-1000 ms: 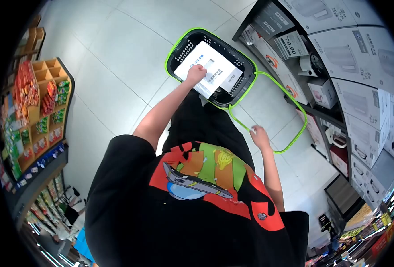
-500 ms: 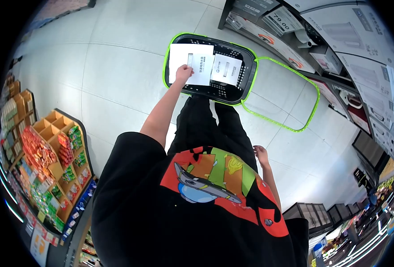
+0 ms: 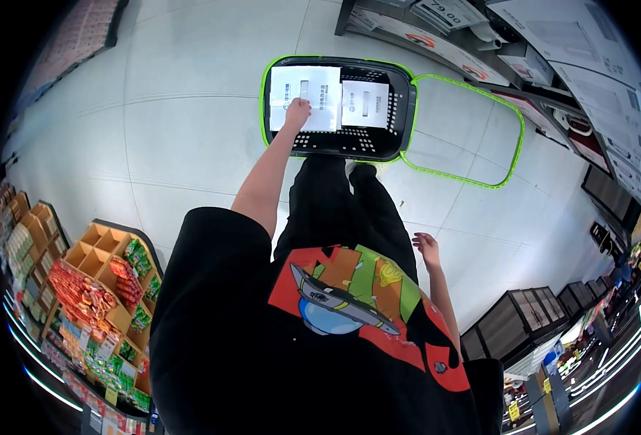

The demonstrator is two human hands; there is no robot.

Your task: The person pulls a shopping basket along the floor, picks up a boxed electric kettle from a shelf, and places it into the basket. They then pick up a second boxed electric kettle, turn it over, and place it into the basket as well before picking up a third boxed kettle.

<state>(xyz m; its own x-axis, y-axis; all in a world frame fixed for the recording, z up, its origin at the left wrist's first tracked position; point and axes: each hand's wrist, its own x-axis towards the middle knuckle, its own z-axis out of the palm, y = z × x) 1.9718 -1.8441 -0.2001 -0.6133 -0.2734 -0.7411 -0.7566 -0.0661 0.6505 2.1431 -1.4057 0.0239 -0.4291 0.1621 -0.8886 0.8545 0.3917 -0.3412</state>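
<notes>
My left hand [image 3: 298,114] is over a large white box [image 3: 320,109] with printed text, its fingers curled together; what is between them, if anything, is hidden. The box lies in a black basket [image 3: 403,116] with a bright green rim. Beside it in the basket sits a smaller white box [image 3: 377,105]. A long green handle loop [image 3: 521,145] extends from the basket's right side. My right hand [image 3: 427,249] hangs by my right leg, holding nothing, with its fingers loosely apart.
Shelves with boxed goods and a price sign [image 3: 447,13] stand at the upper right. A wooden display rack [image 3: 103,246] with red and green packets is at the lower left. Dark cabinets [image 3: 516,322] stand at the lower right, and pale floor tiles [image 3: 190,130] surround the basket.
The view has shifted and turned slightly. The basket looks straighter in view, its handle loop a little higher. My left hand stays at the large box; my right hand hardly differs.
</notes>
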